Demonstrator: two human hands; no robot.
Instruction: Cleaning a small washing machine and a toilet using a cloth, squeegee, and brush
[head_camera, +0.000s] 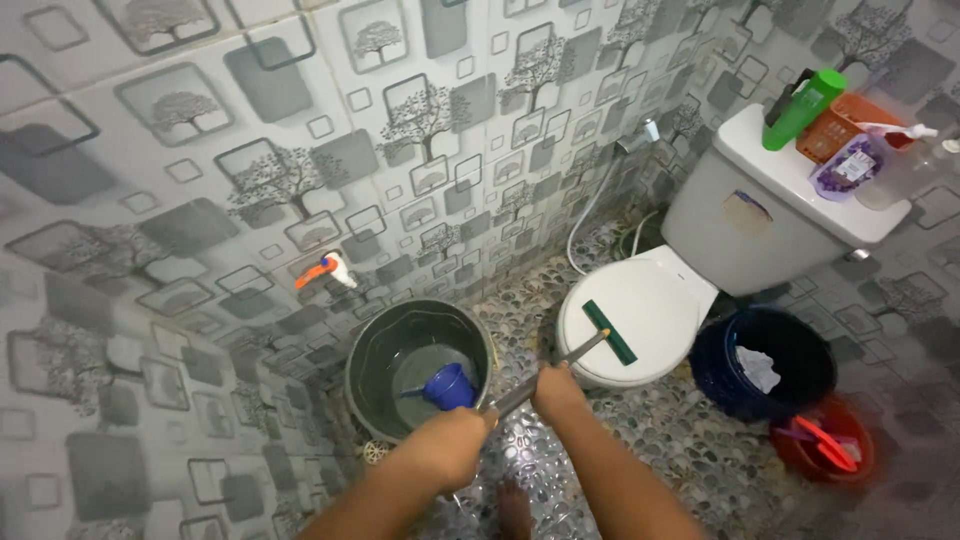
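The squeegee (600, 338) is lying with its green blade flat on the closed white toilet lid (640, 300), near the lid's middle, its thin metal handle slanting back toward the person. Both hands are gripping that handle: the right hand (556, 388) is wrapped shut around it further up, nearer the blade, and the left hand (455, 438) is closed tight on the lower end. Spacing the hands this way is probably giving leverage to press the blade down evenly. The blade is looking narrow, dark green, with a paler strip along one edge. Just left of the hands, a dark bucket (420, 365) is standing on the pebble floor (680, 440) with a blue dipper (448, 386) inside. Beyond the toilet's right side, a blue bin (765, 365) and a red pail (825, 450) are sitting against the wall.
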